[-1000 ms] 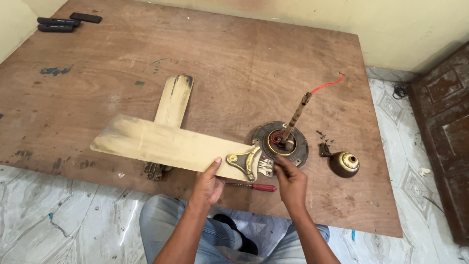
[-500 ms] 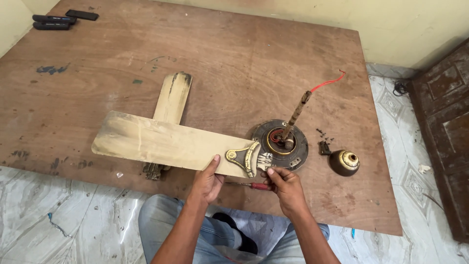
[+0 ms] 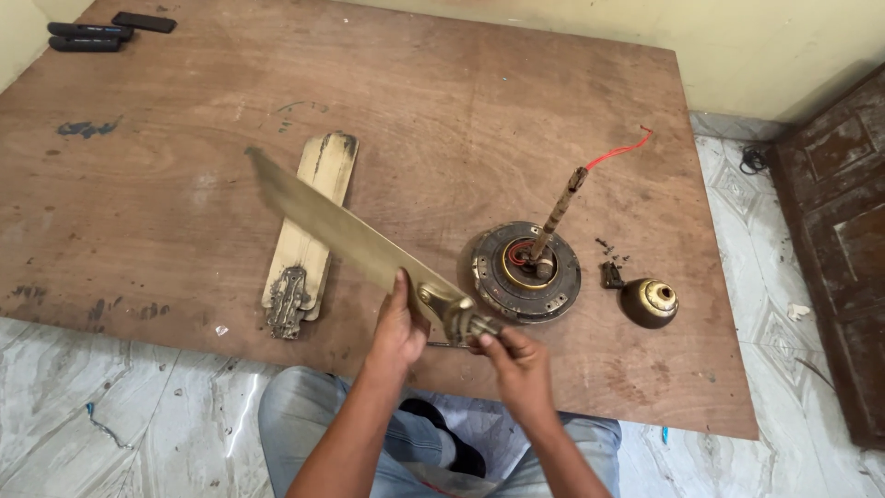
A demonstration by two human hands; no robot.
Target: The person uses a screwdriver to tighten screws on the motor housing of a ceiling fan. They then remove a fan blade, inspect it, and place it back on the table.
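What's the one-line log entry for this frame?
left hand: grips dusty beige fan blade | right hand: holds its metal bracket | blade: raised off board

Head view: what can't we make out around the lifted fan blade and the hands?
- Lifted blade: motion-blurred, its far tip smeared; surface detail unreadable.
- Blade bracket: partly covered by the left hand and right hand; the grip contact is hidden.
- Tool on the board: only a sliver shows between the hands.
- Small parts beside the motor: too small to identify.
- Stacked blades: the lifted blade crosses them.
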